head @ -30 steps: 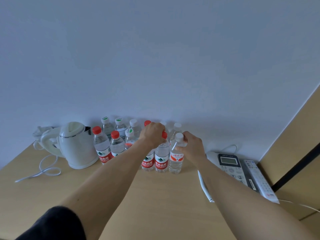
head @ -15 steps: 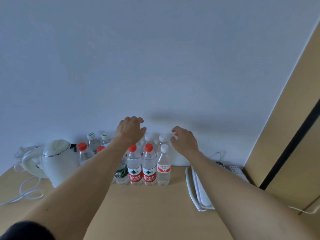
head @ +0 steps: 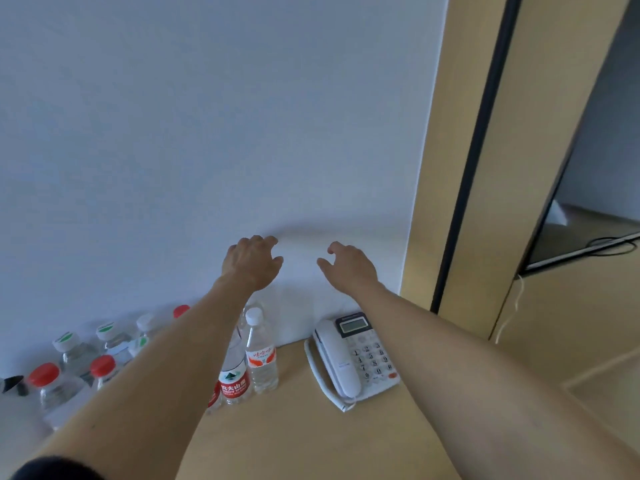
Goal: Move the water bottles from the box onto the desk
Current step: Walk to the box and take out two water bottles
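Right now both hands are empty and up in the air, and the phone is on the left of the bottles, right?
Not quite. The head view shows the phone to the right of the bottles, not the left. The rest holds: the left hand and right hand are both empty and raised above the desk.

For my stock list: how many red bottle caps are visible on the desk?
3. A front red cap at far left, a second red cap right of it, a back red cap against the left forearm. That arm may hide more.
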Demonstrator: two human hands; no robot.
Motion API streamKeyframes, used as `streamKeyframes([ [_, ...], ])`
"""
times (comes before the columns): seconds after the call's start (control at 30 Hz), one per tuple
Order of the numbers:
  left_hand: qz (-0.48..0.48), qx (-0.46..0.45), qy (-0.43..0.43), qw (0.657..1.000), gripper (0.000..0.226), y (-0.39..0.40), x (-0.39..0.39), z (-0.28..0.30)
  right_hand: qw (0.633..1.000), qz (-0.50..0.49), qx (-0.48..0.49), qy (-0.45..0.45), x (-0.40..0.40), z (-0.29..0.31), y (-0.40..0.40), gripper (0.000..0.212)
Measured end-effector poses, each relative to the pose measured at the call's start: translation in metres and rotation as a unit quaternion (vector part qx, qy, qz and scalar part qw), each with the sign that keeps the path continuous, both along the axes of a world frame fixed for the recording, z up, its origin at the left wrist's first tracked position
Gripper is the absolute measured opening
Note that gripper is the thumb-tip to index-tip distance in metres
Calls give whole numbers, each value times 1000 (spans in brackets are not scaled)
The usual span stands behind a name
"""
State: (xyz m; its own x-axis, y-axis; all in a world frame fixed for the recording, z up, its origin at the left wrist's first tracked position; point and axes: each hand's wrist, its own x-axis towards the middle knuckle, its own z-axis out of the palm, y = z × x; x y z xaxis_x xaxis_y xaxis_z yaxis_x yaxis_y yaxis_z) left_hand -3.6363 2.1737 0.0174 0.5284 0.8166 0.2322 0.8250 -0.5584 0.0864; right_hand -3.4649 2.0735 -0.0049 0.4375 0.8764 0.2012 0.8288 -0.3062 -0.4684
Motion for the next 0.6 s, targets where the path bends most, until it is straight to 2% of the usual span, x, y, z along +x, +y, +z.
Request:
streamKeyframes([
  [0.3, -183, -11, 0, 983, 50, -58, 85, -9, 981, -190, -17, 34, 42, -7, -108, 44],
  [0.6, -369, -35, -21, 928, 44, -177, 158, -26, 929, -366, -47, 20, 52, -23, -260, 42],
])
